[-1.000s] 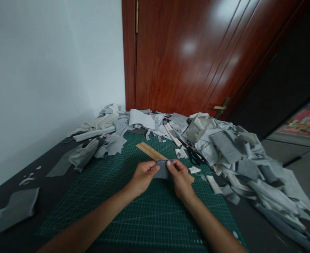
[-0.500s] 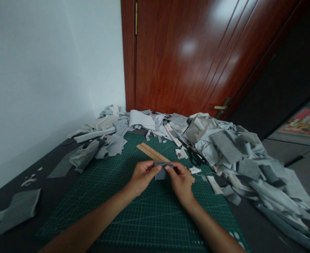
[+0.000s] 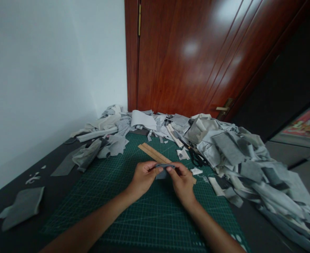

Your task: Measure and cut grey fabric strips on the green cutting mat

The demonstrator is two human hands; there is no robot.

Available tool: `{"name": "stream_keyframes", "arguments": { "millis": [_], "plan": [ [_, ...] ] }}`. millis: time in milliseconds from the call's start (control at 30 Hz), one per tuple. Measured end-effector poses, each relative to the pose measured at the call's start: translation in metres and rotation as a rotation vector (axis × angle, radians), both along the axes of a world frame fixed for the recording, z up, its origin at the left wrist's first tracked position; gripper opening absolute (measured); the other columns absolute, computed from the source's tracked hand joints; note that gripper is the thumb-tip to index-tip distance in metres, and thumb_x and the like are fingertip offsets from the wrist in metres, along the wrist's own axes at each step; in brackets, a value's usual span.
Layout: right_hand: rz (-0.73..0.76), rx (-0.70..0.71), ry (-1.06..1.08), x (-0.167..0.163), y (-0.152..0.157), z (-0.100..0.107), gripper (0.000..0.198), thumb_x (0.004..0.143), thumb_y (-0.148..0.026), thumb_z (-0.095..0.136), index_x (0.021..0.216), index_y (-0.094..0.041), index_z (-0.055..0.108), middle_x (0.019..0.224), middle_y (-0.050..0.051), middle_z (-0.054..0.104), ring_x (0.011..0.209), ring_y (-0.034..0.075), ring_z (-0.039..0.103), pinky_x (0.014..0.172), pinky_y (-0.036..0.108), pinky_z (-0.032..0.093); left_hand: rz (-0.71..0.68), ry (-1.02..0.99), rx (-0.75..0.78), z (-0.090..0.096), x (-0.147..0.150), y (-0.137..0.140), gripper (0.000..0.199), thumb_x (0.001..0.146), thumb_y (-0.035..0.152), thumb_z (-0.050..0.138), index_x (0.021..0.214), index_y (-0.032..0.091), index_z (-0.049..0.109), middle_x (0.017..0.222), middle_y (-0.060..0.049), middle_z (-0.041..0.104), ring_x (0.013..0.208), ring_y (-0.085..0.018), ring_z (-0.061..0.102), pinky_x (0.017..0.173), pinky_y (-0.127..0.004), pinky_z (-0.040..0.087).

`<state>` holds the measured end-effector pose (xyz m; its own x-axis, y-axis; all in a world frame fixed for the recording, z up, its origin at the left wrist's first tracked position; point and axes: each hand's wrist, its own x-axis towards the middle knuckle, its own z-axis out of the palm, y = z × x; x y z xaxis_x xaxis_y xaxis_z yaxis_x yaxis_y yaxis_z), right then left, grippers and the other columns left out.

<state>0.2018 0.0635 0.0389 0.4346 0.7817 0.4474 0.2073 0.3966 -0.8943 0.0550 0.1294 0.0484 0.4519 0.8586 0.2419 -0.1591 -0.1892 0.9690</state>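
Observation:
A small piece of grey fabric (image 3: 161, 175) is pinched between both hands over the green cutting mat (image 3: 133, 218). My left hand (image 3: 144, 177) grips its left end, thumb on the near side. At the right end, my right hand (image 3: 181, 181) holds it the same way. The fabric's upper edge is rolled or folded over, and a flat part hangs below the thumbs. Just behind the hands a wooden ruler (image 3: 153, 152) lies slantwise on the mat, partly hidden by the right hand.
Black-handled scissors (image 3: 197, 158) lie at the mat's right edge, against a large heap of grey and white fabric scraps (image 3: 228, 147). More scraps (image 3: 112, 123) line the wall side. A folded grey cloth (image 3: 24, 205) rests at the left. Behind stands a brown wooden door (image 3: 181, 63).
The view has shifted slightly, so the surroundings appear a little further right. Both hands keep their hold on the grey fabric, whose top fold looks slightly flatter.

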Motion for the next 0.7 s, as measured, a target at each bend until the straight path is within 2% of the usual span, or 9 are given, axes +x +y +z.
{"name": "stream_keyframes", "arguments": {
  "millis": [133,300,567,700],
  "plan": [
    [0.001,-0.002,-0.009,-0.0003,-0.0001,-0.0021,0.012,0.087,-0.036,0.072,0.084,-0.024,0.075,0.076,0.001,0.074,0.071,0.021,0.065,0.068,0.032,0.051,0.01,0.023,0.055,0.0043,-0.0019,-0.0034,0.02,0.079,0.036,0.075,0.083,0.017,0.082,0.077,-0.004,0.076,0.069,-0.02,0.065,0.063,-0.027,0.047],
    [0.001,0.007,-0.025,-0.0003,-0.0001,-0.0058,0.013,0.09,-0.035,0.069,0.085,-0.024,0.073,0.077,0.001,0.072,0.072,0.02,0.063,0.068,0.031,0.05,0.005,0.063,0.112,0.0052,-0.0052,-0.0036,0.034,0.084,0.048,0.071,0.076,0.016,0.078,0.068,-0.002,0.068,0.064,-0.017,0.058,0.059,-0.026,0.042],
    [0.03,-0.027,0.055,0.0006,0.0022,-0.0035,0.013,0.084,-0.036,0.075,0.084,-0.023,0.075,0.075,0.001,0.073,0.069,0.02,0.064,0.065,0.03,0.05,-0.057,-0.004,-0.02,0.0022,-0.0057,-0.0001,0.044,0.081,0.057,0.072,0.072,0.014,0.073,0.064,-0.002,0.062,0.061,-0.015,0.052,0.058,-0.026,0.039],
    [0.045,-0.072,0.078,-0.0007,0.0018,-0.0027,0.019,0.084,-0.04,0.075,0.08,-0.021,0.073,0.071,0.0,0.07,0.066,0.018,0.061,0.062,0.029,0.048,-0.05,-0.01,-0.014,0.0025,-0.0063,0.0005,0.045,0.082,0.056,0.07,0.065,0.014,0.066,0.061,0.0,0.055,0.058,-0.013,0.046,0.056,-0.025,0.036]
  ]
}}
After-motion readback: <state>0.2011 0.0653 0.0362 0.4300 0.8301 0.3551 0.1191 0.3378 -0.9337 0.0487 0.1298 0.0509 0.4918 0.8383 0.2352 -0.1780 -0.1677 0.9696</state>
